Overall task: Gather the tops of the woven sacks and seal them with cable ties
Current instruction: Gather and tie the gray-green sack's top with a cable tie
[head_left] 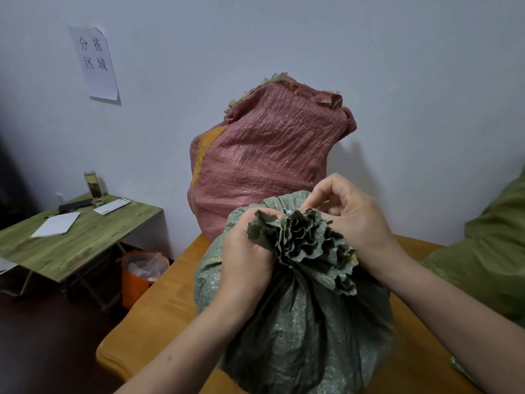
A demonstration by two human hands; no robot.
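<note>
A full grey-green woven sack point(298, 331) stands on the orange table right in front of me, its top bunched into a ruffled neck point(305, 241). My left hand point(245, 261) grips that neck from the left side. My right hand point(348, 210) is curled at the far side of the neck, its fingertips pinching something small and pale there; a cable tie cannot be made out clearly. Behind stands a red woven sack point(267, 163) with its top loose and open against the wall.
The orange table point(159, 317) ends at its left edge beside dark floor. A green sack point(488, 251) lies at the right. A low green side table point(93, 237) at left carries papers and a glass jar point(92, 184). An orange bin point(140, 275) stands underneath it.
</note>
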